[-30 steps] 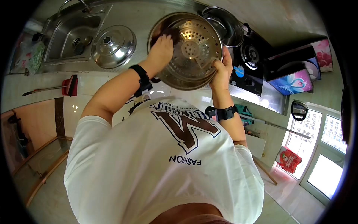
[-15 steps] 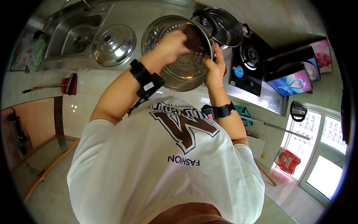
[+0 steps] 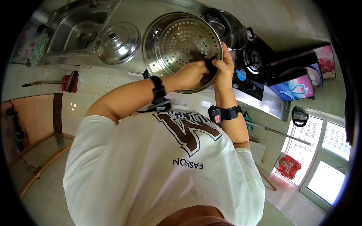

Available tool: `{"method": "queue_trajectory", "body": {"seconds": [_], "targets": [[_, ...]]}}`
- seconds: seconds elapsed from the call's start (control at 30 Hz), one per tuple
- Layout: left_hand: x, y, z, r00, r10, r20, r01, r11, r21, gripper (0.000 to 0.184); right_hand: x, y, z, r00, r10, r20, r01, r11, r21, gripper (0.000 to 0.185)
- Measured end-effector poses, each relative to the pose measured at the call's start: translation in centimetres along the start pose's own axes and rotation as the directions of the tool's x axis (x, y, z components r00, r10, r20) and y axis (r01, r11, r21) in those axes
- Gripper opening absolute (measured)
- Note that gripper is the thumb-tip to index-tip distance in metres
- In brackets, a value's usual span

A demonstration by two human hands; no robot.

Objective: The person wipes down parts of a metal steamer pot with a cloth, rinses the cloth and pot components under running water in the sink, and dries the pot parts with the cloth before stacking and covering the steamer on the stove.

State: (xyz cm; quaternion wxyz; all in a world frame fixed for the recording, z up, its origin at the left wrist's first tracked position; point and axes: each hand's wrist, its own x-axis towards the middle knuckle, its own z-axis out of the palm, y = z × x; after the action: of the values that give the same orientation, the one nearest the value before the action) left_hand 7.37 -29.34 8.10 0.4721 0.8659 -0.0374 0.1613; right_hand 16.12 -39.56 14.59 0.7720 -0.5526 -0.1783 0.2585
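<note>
A round stainless-steel steamer basket (image 3: 181, 35) with a perforated bottom is held tilted over the counter, its inside facing me. My right hand (image 3: 224, 69) grips its right rim, thumb on the inner side and fingers outside. My left hand (image 3: 193, 75) is closed inside the basket, near the lower right wall. A dark brown patch shows beside its fingers; whether it is a cloth or a reflection I cannot tell. Just behind the basket stands a steel pot (image 3: 238, 35) with black handles. Left of the basket lies a domed steel lid (image 3: 117, 43).
A steel sink (image 3: 81, 32) is set into the counter at the left, with a plastic bag (image 3: 34, 49) beyond it. On the right are a black gas stove (image 3: 252, 62) and boxes with printed pictures (image 3: 294, 86). A red dustpan (image 3: 70, 81) is at the left.
My left hand has moved from the basket's upper middle down to its lower right wall. The basket has turned and tilted, so more of its perforated bottom shows. My right hand keeps its grip.
</note>
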Motion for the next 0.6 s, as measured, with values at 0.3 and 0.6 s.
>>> {"method": "queue_trajectory", "body": {"seconds": [0.3,0.6], "targets": [[2.1,-0.7,-10.2,0.962,0.246,-0.120,-0.133,0.803,0.582,0.027,-0.3,-0.9,-2.2,0.999,-0.017,-0.032,0.018,0.999,0.028,0.074],[0.8,-2.1,-5.1,0.976,0.150,-0.158,-0.081,0.923,0.377,0.030,-0.8,0.1,-0.7,0.999,0.035,0.040,-0.038,0.997,0.067,0.075]]}}
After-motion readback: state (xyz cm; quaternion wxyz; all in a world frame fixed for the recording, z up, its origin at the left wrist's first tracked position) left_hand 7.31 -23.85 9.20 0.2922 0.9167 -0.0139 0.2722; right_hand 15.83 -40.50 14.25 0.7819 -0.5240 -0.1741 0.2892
